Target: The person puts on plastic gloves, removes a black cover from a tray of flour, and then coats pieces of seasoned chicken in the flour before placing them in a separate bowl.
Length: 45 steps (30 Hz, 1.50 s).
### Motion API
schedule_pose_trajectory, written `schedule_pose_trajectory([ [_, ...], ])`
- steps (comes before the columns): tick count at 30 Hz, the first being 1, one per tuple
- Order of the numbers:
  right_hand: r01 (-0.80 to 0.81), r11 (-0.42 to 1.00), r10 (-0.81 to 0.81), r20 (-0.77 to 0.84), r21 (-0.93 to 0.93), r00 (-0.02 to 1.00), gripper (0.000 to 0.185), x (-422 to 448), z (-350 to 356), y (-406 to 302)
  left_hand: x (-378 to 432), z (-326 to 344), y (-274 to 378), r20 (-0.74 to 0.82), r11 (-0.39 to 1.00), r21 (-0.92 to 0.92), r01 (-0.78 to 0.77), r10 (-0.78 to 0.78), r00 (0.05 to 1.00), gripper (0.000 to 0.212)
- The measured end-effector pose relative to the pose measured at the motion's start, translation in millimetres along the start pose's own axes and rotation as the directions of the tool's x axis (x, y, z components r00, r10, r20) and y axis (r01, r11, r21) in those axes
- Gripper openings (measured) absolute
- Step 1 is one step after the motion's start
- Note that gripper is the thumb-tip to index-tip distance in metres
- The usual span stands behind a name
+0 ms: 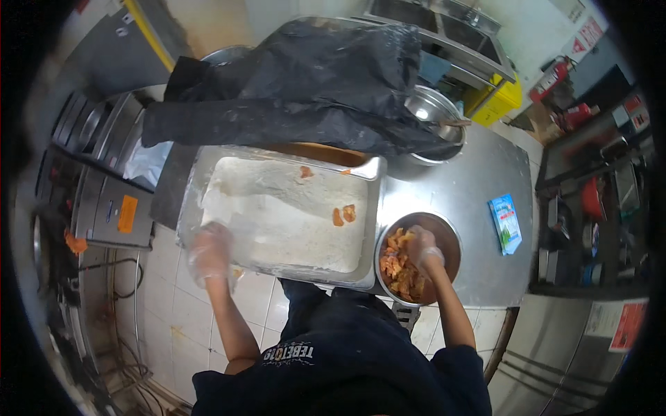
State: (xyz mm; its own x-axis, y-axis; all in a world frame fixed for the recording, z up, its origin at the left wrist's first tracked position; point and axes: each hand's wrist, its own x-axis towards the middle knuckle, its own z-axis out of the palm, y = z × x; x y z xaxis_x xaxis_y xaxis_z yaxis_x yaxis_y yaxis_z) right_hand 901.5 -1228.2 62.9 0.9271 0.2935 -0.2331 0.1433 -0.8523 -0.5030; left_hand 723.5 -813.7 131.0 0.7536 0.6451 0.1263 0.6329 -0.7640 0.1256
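A deep metal tray [286, 229] of white flour lies in front of me. Three coated orange pieces of marinated meat [344, 214] rest at its right side and far edge, one also on the far rim. My left hand [210, 252], in a clear plastic glove, is motion-blurred by the tray's near left corner; its fingers cannot be made out. To the right of the tray, a round steel bowl [451, 260] holds a heap of orange marinated meat [398, 265]. My right hand [424, 247], also gloved, reaches into that bowl, its curled fingers at a yellowish piece.
Black plastic sheeting [291, 88] drapes over things behind the tray, partly covering another steel bowl [434, 104]. A blue carton [504, 223] lies on the steel table [484, 171]. Shelves [577, 223] stand to the right, kitchen equipment [112, 208] to the left.
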Motion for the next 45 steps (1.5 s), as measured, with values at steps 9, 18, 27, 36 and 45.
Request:
schedule_pose_trajectory([
  [9,-0.320,0.292,0.202,0.268,0.901,0.942,0.027,-34.7,-3.8,74.0,54.0,17.9,-77.5,-0.303,0.893,0.281,0.351,-0.265,0.916,0.039],
  [18,-0.142,-0.086,0.040,0.145,0.986,0.989,0.045,-73.0,-57.6,-0.7,14.9,-70.3,72.2,-0.602,0.918,-0.372,-0.139,-0.125,0.788,0.031],
  [27,-0.112,0.010,0.024,0.112,0.994,0.993,0.036,-55.2,-48.6,-35.3,-24.2,-32.3,129.4,-0.133,0.502,-0.852,-0.147,0.064,0.989,0.019],
  [36,-0.087,0.532,-0.357,0.316,0.842,0.879,0.032,24.9,16.1,-181.2,7.2,25.7,105.8,0.276,0.376,-0.919,0.120,0.395,0.876,0.027],
  [45,-0.096,0.569,-0.434,0.396,0.817,0.809,0.025,38.9,38.4,-249.2,41.6,57.3,36.8,0.105,0.288,-0.957,0.000,0.346,0.932,0.037],
])
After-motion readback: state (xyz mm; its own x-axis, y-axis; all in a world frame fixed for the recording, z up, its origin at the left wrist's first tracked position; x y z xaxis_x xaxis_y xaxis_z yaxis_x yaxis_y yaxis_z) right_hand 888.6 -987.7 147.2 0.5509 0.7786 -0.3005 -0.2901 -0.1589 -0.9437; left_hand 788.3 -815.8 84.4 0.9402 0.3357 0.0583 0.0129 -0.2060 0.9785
